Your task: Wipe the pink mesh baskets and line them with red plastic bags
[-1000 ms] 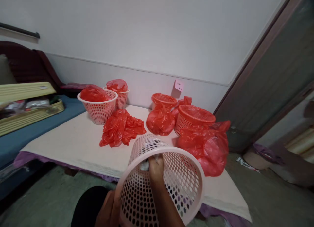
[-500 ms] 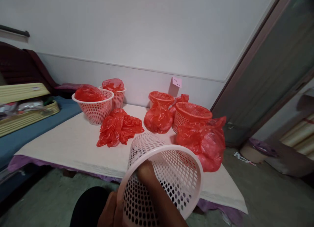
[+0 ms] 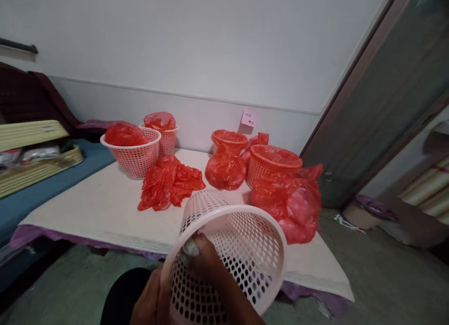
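Note:
A white perforated plastic basket (image 3: 261, 243) is tipped on its side at the table's front edge, with its mouth toward me. My left hand (image 3: 150, 299) is closed on the left side of its rim. Inside the basket is my right hand (image 3: 207, 256), its fingers wrapped round a greyish wad of cloth (image 3: 191, 247) against the left inner wall. Part of the wad and some fingers are hidden. Just beyond the basket, a crumpled red plastic bag (image 3: 168, 180) lies flat on the table.
On the white-covered table (image 3: 87, 203), two white baskets (image 3: 138, 159) with red bags stand at the back left. Red-lined baskets (image 3: 275, 159) and bulging red bags (image 3: 289, 205) occupy the right. A pink note (image 3: 249, 118) is on the wall. An open cream case (image 3: 42, 161) lies left.
My right hand has shifted slightly inside the basket, and the greyish wad now shows in it. The basket and my left hand have moved a little to the left.

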`<state>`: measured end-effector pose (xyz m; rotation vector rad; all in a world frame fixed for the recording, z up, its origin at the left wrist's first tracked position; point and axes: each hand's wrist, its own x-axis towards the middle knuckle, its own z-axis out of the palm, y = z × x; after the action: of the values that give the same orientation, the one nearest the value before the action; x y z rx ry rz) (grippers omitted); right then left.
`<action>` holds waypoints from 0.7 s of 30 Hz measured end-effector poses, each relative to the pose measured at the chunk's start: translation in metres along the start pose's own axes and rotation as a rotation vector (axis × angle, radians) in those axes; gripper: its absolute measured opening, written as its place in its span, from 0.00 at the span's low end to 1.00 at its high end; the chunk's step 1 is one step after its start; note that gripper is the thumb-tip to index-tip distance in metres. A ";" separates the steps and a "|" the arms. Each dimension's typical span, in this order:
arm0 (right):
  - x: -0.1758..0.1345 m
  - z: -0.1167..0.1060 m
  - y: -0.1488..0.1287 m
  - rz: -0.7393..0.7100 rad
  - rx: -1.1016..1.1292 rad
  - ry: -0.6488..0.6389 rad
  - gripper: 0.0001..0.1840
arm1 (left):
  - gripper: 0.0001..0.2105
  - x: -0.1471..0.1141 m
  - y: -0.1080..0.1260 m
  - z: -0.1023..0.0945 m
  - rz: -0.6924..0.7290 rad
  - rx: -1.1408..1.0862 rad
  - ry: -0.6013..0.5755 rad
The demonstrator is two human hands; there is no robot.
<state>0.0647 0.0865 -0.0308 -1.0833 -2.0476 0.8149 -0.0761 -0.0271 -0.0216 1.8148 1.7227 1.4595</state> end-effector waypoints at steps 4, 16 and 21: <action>-0.048 -0.006 -0.033 -0.029 0.002 -0.010 0.21 | 0.19 0.013 0.003 -0.006 -0.206 -0.077 -0.046; -0.100 0.014 0.001 -0.188 -0.658 0.115 0.12 | 0.21 0.047 0.012 -0.010 -0.279 -0.107 -0.085; -0.094 0.032 0.000 -0.238 -0.663 0.179 0.26 | 0.21 0.063 0.030 -0.010 -0.281 -0.167 -0.145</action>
<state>0.0801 -0.0015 -0.0742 -1.1591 -2.2855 -0.1020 -0.0772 0.0142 0.0355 1.4857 1.6517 1.2826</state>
